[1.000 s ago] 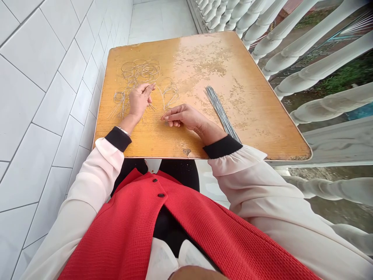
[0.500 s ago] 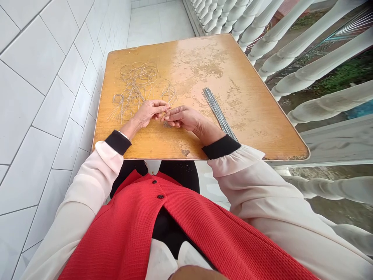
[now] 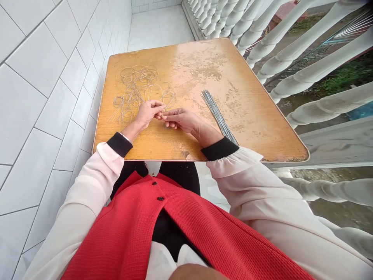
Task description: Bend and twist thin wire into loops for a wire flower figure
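Over the near left part of the wooden table (image 3: pixel 253 116), my two hands meet with their fingertips almost touching. My left hand (image 3: pixel 149 112) is closed in a pinch on a thin metal wire, bent into a loop (image 3: pixel 175 96) beyond the fingers. Pinching the lower end of the same wire is my right hand (image 3: pixel 184 119), thumb and forefinger pressed together. The exact spot between the fingertips is too small to make out. A tangled pile of looped wires (image 3: pixel 140 83) lies just past my left hand. Straight grey wires lie in a bundle (image 3: pixel 218 114) to the right.
A white tiled wall (image 3: pixel 32 101) runs close along the table's left side. White balusters (image 3: pixel 309 76) line the right side. Worn, peeling patches mark the tabletop. My lap in a red garment (image 3: pixel 186 225) is against the near edge.
Both hands have shifted slightly left, with the fingertips still pinched together. The view has tilted a little. The wire pile and the straight bundle lie as before.
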A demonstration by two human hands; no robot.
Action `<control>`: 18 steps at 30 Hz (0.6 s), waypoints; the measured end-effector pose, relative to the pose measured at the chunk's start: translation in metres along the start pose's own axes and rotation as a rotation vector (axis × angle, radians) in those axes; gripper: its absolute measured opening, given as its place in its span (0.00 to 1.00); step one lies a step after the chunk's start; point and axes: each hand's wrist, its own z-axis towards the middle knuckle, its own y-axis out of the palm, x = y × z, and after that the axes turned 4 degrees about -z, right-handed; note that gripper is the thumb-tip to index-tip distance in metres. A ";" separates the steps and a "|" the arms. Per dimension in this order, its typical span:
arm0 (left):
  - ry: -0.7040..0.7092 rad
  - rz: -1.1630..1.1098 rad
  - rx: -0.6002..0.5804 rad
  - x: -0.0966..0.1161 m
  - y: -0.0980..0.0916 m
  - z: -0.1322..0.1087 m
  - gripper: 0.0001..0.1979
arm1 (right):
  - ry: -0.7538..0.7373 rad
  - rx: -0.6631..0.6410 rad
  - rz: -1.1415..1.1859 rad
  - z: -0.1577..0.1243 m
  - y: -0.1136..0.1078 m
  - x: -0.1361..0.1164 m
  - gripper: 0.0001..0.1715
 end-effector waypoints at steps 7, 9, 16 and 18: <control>0.016 0.026 0.042 0.000 -0.008 0.003 0.06 | -0.001 0.077 0.009 0.002 -0.004 0.000 0.15; 0.015 0.031 0.024 0.000 -0.007 0.002 0.06 | -0.024 0.088 0.017 0.004 -0.005 0.001 0.15; -0.016 0.068 -0.055 0.000 -0.009 -0.001 0.05 | -0.047 0.070 0.053 0.006 -0.008 0.005 0.12; -0.007 0.081 -0.032 0.001 -0.008 -0.001 0.06 | -0.054 0.093 0.090 0.005 -0.008 0.004 0.10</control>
